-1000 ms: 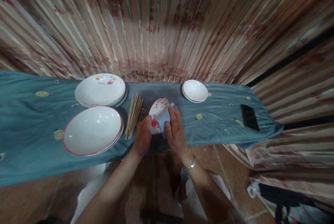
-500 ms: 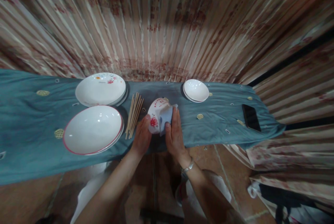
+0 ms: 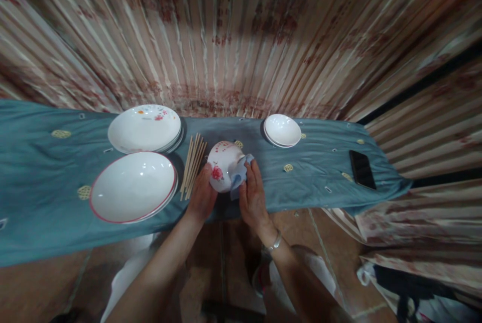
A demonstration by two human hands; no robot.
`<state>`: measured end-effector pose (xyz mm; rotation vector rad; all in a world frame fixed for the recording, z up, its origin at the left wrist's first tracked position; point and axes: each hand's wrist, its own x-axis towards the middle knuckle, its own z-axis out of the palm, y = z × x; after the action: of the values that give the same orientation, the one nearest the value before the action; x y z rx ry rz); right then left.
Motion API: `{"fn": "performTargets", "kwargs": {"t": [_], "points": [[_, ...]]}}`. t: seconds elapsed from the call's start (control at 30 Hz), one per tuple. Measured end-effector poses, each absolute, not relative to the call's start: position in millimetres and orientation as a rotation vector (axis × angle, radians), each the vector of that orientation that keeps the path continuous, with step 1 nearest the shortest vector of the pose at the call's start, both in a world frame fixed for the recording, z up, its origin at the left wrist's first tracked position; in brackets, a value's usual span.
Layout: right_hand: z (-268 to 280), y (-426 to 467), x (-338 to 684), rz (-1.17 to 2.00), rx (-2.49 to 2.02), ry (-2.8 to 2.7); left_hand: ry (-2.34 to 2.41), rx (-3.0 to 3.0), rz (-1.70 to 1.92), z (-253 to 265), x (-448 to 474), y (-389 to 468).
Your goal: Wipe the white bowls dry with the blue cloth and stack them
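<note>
Between my hands, a small white bowl (image 3: 221, 162) with a red flower and red lettering is tipped so that its outer side faces me. My left hand (image 3: 203, 193) is closed on the bowl's left edge. On the other side, my right hand (image 3: 254, 195) presses a light blue cloth (image 3: 241, 175) against the bowl; its fingers lie close together over the cloth. Several wooden chopsticks (image 3: 194, 165) lie just left of the bowl. The bowl's inside and base are hidden from me.
Large white plates (image 3: 143, 129) with a floral pattern are stacked at the back left, with red-rimmed bowls (image 3: 133, 187) in front. Small white bowls (image 3: 282, 130) are stacked at the back right. A black phone (image 3: 362, 169) lies toward the right end of the teal tablecloth (image 3: 309, 182).
The bowl has turned and shifted slightly left, showing more of its rounded side. My left hand has moved a little left with it, and the cloth has folded differently under my right hand.
</note>
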<state>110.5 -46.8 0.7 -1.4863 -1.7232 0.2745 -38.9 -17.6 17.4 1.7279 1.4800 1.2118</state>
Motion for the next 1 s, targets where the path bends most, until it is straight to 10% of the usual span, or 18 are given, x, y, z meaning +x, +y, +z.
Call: {"fn": "performTargets", "kwargs": {"t": [1.0], "points": [[5,-49,115,0.310,-1.402,-1.761,1.386,1.248,1.159,59,-25,-22]]}}
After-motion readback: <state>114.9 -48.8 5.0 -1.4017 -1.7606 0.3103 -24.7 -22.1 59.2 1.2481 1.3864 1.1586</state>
